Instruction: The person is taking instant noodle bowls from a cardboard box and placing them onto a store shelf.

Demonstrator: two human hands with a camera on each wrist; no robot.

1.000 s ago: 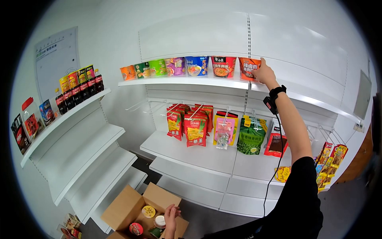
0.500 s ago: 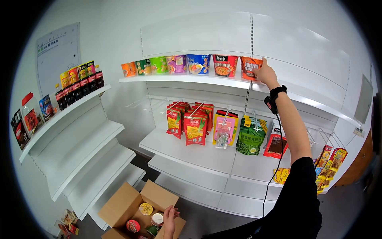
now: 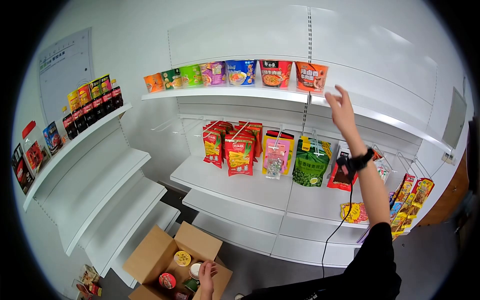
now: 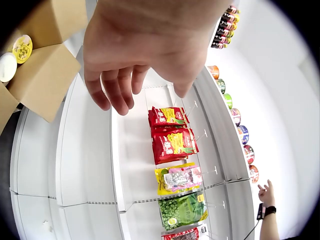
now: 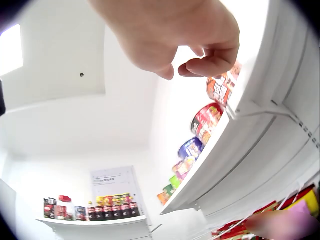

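Observation:
An orange instant noodle cup (image 3: 311, 77) stands upright at the right end of a row of noodle cups on the upper shelf (image 3: 230, 91). Just right of it and a little lower, my right hand (image 3: 342, 112) is apart from the cup with loosely bent fingers and nothing in them. The right wrist view has this hand (image 5: 185, 37) near the orange cup (image 5: 218, 90). Low in the head view, my empty left hand (image 3: 206, 277) hangs over the edge of a cardboard box (image 3: 150, 252). Its fingers hang relaxed in the left wrist view.
Inside the box lie several cups, among them a yellow-lidded cup (image 3: 182, 258) and a red-lidded cup (image 3: 167, 280). Snack bags (image 3: 240, 156) hang from hooks under the upper shelf. Cola bottles (image 3: 90, 117) line the left shelf. A cable (image 3: 332, 230) trails from my right wrist.
My right hand has let go of the orange noodle cup and drawn back to the right and down. The cup stays on the shelf. My left hand remains by the box.

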